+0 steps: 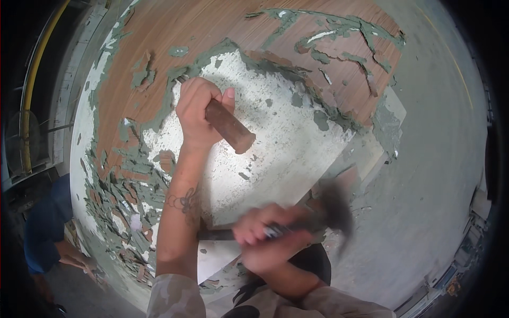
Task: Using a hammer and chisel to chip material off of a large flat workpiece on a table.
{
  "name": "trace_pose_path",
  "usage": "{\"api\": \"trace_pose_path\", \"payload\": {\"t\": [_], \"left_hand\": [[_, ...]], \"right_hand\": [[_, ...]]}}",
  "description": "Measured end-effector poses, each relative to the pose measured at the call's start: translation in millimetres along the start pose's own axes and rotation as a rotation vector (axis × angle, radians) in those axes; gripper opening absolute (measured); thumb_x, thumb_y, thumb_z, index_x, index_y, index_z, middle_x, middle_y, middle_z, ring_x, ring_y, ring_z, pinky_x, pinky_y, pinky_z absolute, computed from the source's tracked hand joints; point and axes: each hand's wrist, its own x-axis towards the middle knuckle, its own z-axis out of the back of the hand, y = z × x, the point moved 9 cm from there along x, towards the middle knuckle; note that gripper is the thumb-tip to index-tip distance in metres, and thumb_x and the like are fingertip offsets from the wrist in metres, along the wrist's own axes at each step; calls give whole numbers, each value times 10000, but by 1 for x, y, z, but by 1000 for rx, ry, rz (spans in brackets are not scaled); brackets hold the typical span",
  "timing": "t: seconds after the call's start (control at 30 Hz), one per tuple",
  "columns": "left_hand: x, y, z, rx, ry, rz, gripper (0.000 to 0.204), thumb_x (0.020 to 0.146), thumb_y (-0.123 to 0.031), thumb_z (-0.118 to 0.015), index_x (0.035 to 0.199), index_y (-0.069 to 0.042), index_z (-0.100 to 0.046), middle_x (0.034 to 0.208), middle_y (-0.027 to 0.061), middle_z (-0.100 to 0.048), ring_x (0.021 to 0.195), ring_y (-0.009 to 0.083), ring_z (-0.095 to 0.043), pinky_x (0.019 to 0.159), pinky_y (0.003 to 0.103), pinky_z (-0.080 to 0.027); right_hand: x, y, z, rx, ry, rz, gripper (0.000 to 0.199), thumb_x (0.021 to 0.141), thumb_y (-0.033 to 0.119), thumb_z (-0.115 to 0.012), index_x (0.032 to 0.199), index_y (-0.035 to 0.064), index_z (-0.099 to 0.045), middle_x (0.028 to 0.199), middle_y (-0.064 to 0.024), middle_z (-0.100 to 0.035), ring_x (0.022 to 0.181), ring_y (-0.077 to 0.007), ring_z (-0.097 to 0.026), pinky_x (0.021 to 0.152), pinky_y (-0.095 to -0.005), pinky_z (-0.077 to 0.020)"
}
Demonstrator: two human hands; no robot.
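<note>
My left hand [197, 108] is wrapped round a chisel [231, 129] with a thick, worn brown handle. Its butt end points toward me and to the right, while its blade is hidden behind my fingers near the torn edge of the wood-grain covering [154, 37]. Lower and to the right, my right hand [273, 233] grips a hammer [336, 212], smeared by motion, with the dark head out to the right. Between the hands lies a bared white patch [265, 138] of the panel, speckled and bordered by ragged grey-green layer.
Broken grey-green and brown flakes [127, 206] litter the panel's left side. Strips of peeled covering [344, 37] lie at the far right corner. Beyond the panel is grey floor [435, 159]. At the left edge another person's hand [77, 259] and dark blue clothing [47, 228] show.
</note>
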Motion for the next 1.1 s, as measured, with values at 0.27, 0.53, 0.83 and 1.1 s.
{"api": "trace_pose_path", "payload": {"t": [0.27,0.53,0.83,1.1], "left_hand": [[5,5,-1,25,-8,11,294,770,-30,-787,708,-57,-501,685,93,-499,649,300,-513,652,376,-418],[1,13,6,-8,-23,-4,272,761,-18,-777,717,-63,-513,695,101,-499,663,312,-516,658,394,-405],[6,13,1,22,15,-53,257,765,1,-766,739,-55,-516,707,107,-506,678,318,-538,666,397,-424],[3,15,-5,-16,-4,-45,247,676,-21,-768,750,-102,-546,745,82,-520,727,313,-551,703,410,-425]], "right_hand": [[19,-46,7,-396,208,-327,521,1067,653,-335,974,145,-399,680,-23,-384,495,-140,-388,427,-294,-379],[22,-32,4,-761,101,-295,457,1099,546,-391,969,108,-415,655,-27,-414,483,-134,-417,409,-296,-367],[19,-13,18,-342,-70,-219,350,1108,480,-372,946,172,-411,654,3,-380,465,-126,-346,416,-286,-331],[13,-13,19,-360,-160,-168,368,1099,518,-390,1034,164,-470,671,-11,-386,465,-146,-378,368,-315,-374]]}}
